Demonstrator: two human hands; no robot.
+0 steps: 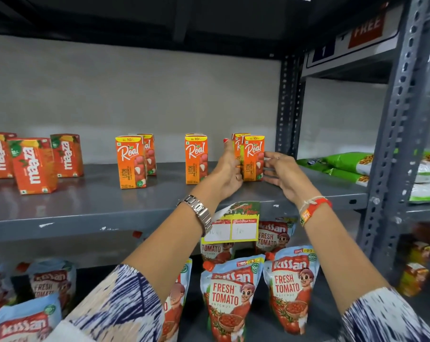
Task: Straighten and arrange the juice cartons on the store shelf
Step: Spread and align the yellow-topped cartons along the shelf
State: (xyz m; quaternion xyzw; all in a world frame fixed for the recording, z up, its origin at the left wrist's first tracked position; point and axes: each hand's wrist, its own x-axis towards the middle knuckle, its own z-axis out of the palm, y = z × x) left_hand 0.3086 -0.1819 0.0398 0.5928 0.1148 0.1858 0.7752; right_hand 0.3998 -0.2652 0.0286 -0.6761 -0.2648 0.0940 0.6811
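Juice cartons (254,157) first: rightmost orange pair, standing upright near the right end of the grey shelf (90,206), one tucked right behind the other. Left hand (230,169) pressed flat against the left side of the front carton, right hand (281,176) curled against the right side with fingers spread, so basically sandwiching it rather than fully wrapping it. Looks like mid-squaring-up, not lifting.

Best way to do this bit, probably: keep both palms low on the sides, nudge gently so the face points straight out, and slide instead of lifting since these light little boxes tip easy. Worth checking the back one lines up too, partly hidden though.

Two more stacks (196,159) and (131,161) to the left, spaced unevenly, plus mango cartons (34,165) further left sitting a bit crooked. Plenty left to tidy, by the look of it.
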